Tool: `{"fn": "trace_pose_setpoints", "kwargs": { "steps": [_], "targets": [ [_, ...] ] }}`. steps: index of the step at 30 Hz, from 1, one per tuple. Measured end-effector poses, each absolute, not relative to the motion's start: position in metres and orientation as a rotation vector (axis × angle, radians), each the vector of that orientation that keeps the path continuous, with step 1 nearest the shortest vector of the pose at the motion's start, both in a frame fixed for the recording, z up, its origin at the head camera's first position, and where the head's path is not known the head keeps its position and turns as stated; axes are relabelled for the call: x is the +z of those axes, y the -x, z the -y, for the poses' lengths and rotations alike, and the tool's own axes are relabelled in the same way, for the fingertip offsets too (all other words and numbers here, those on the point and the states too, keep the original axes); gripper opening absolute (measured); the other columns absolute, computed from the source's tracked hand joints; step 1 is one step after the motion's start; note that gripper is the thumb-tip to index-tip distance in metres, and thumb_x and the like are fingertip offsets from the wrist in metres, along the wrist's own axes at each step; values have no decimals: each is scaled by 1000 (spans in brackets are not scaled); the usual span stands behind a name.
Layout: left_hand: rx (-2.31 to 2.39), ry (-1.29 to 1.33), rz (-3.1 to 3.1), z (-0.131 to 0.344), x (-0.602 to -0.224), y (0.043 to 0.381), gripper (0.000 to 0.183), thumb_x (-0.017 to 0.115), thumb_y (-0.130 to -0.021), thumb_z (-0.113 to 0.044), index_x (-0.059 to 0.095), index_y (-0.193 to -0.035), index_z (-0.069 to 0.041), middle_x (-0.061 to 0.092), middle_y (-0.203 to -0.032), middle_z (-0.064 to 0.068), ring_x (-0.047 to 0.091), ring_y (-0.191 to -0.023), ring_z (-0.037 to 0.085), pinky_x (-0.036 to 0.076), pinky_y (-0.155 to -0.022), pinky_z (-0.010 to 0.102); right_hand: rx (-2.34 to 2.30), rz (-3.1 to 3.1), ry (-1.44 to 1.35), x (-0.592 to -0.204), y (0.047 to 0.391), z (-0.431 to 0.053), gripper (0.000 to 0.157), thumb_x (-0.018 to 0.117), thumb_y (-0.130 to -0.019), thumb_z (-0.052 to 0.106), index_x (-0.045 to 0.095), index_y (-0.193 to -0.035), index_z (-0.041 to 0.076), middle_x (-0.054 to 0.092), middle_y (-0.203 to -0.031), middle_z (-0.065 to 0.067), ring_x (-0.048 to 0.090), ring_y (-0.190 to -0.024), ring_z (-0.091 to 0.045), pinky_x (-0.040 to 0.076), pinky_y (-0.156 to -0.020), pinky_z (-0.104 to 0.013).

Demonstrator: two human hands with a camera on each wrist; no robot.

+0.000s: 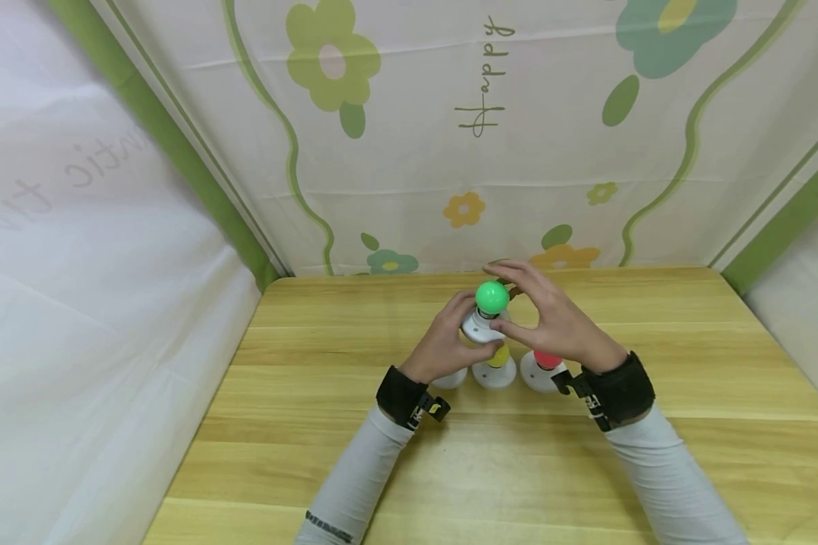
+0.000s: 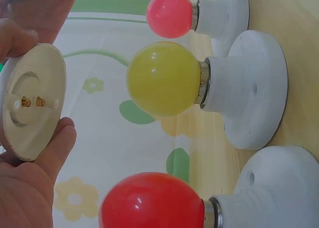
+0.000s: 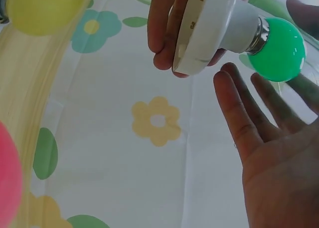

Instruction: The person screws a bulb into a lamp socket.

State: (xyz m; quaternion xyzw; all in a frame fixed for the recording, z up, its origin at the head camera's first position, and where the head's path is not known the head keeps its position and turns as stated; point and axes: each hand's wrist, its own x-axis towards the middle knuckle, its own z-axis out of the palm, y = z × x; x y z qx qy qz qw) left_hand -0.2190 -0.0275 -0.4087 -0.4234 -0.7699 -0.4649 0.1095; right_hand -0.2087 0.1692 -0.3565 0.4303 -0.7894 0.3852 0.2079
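My left hand (image 1: 446,344) grips a white round lamp holder (image 1: 478,328) by the edge of its base, above the table. A green bulb (image 1: 492,297) sits in that holder. In the left wrist view the base's underside (image 2: 37,101) faces the camera, showing two brass screws. My right hand (image 1: 555,314) is spread around the green bulb, thumb on one side and fingers on the other. The right wrist view shows its fingers (image 3: 237,115) fairly straight, with a gap beside the bulb.
Below the hands, a row of white lamp holders stands on the wooden table (image 1: 463,469): one with a yellow bulb (image 2: 163,78), one with a red bulb (image 2: 149,203), one with a pinkish-red bulb (image 1: 547,359). A flower-printed cloth (image 1: 409,151) hangs behind the table.
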Motion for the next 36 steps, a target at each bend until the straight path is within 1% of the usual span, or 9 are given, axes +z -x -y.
{"fn": "trace_pose_setpoints", "kwargs": {
  "steps": [3, 6, 11, 18, 22, 25, 28, 32, 36],
  "targets": [
    [-1377, 1243, 2265, 27, -409, 219, 63, 76, -79, -5, 47, -135, -1, 48, -132, 15, 51, -115, 22, 47, -97, 32, 1085, 2212, -1216, -357, 208, -170, 64, 73, -75, -6, 49, -135, -4, 51, -134, -20, 51, -116, -28, 50, -85, -51],
    [-1381, 1246, 2268, 27, -408, 219, 63, 76, -79, -5, 47, -135, 0, 48, -132, 15, 51, -116, 22, 46, -98, 32, 1103, 2219, -1225, -357, 207, -170, 57, 70, -77, -10, 52, -131, -5, 55, -130, -20, 53, -115, -27, 49, -89, -49],
    [-1379, 1255, 2267, 26, -409, 218, 64, 77, -79, -5, 47, -135, -1, 47, -133, 14, 50, -116, 22, 47, -98, 31, 1097, 2201, -1208, -357, 207, -170, 56, 74, -74, -9, 56, -127, -2, 59, -123, -16, 57, -101, -23, 53, -78, -44],
    [-1374, 1267, 2257, 26, -409, 216, 63, 76, -79, -4, 46, -134, 0, 48, -131, 15, 50, -115, 20, 48, -95, 29, 1047, 2217, -1146, -374, 220, -174, 58, 83, -72, 8, 56, -124, 7, 58, -117, -4, 55, -99, -14, 54, -77, -39],
    [-1368, 1266, 2259, 25, -409, 215, 65, 76, -78, -4, 45, -135, 0, 48, -131, 16, 51, -115, 23, 49, -94, 30, 1030, 2275, -1132, -381, 225, -179, 70, 84, -74, 21, 49, -134, 11, 54, -124, -3, 54, -102, -14, 52, -82, -39],
    [-1367, 1261, 2261, 24, -423, 225, 69, 78, -78, -6, 44, -137, -3, 48, -133, 14, 51, -116, 22, 48, -96, 31, 1062, 2271, -1159, -371, 217, -175, 74, 82, -75, 15, 45, -139, 5, 52, -131, -11, 54, -106, -21, 51, -83, -44],
    [-1361, 1254, 2269, 24, -437, 235, 72, 78, -78, -12, 42, -141, -8, 47, -134, 11, 51, -115, 20, 48, -95, 32, 1120, 2235, -1198, -357, 206, -170, 65, 74, -77, -2, 46, -135, -4, 53, -132, -19, 54, -107, -26, 49, -85, -50],
    [-1361, 1249, 2279, 24, -443, 240, 73, 77, -81, -21, 39, -143, -15, 46, -135, 5, 50, -115, 14, 48, -95, 30, 1123, 2202, -1233, -359, 208, -171, 56, 67, -78, -11, 51, -132, -4, 57, -128, -18, 55, -105, -24, 48, -83, -50],
    [-1363, 1258, 2274, 25, -444, 240, 71, 74, -83, -25, 39, -143, -18, 46, -135, 2, 49, -115, 11, 48, -94, 27, 1116, 2180, -1225, -359, 209, -171, 51, 68, -77, -12, 55, -126, -4, 60, -121, -17, 55, -104, -22, 50, -77, -47]
  ]
}}
